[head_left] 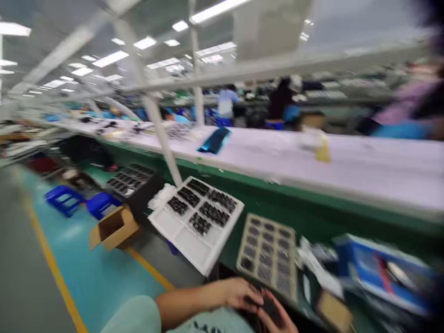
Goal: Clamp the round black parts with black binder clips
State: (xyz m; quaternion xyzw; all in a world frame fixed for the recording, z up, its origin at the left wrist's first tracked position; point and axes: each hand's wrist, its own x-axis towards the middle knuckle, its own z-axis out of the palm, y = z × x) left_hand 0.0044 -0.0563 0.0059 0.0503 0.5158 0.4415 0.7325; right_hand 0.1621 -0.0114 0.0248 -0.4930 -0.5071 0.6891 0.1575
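Low in the view, close to my body, my left hand (241,294) has its fingers closed around the edge of a dark flat piece (272,311). My right hand (279,321) grips the same dark piece from the other side, partly cut off by the lower edge. Blur hides what kind of piece it is, and whether there is more than one. Just beyond my hands lies a beige tray (255,252) with rows of round pockets holding dark parts. To its left, a white compartment tray (189,240) carries several groups of small black parts.
A long white bench (263,152) runs across, with a blue shiny bag (215,140) on it. At right are a blue box (385,273) and loose packaging. An open cardboard box (116,229) and blue stools (65,200) stand on the floor at left. People are farther back.
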